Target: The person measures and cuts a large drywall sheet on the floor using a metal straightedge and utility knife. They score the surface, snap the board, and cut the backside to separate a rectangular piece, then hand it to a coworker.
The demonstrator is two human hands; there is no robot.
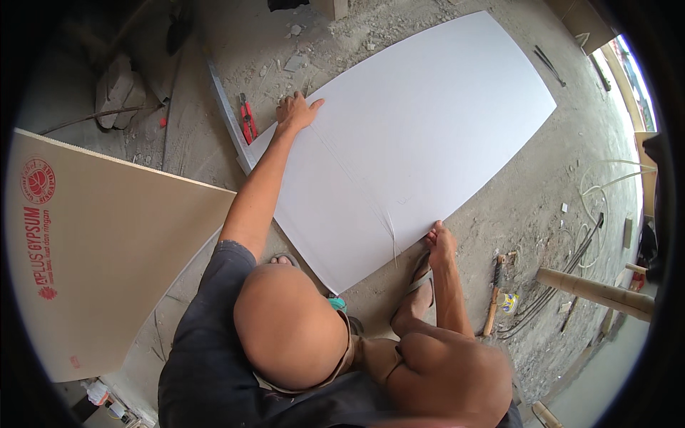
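Knees [292, 324], bare, lower centre. Right hand [441, 242], right of centre: fingers curled at the white board's near edge, thumb raised; grip cannot be told. White board [442, 114], lying centre to upper right, a thin strand [391, 227] across it. Brown board [135, 242], left, printed red. Wooden-handled tool [492, 307], lower right, beside a jar [508, 303]. Left hand [296, 113], upper left of centre: fingers partly spread at the white board's edge, thumb apart; grip cannot be told. Red pliers [247, 121], upper left, beside a metal bar [222, 100].
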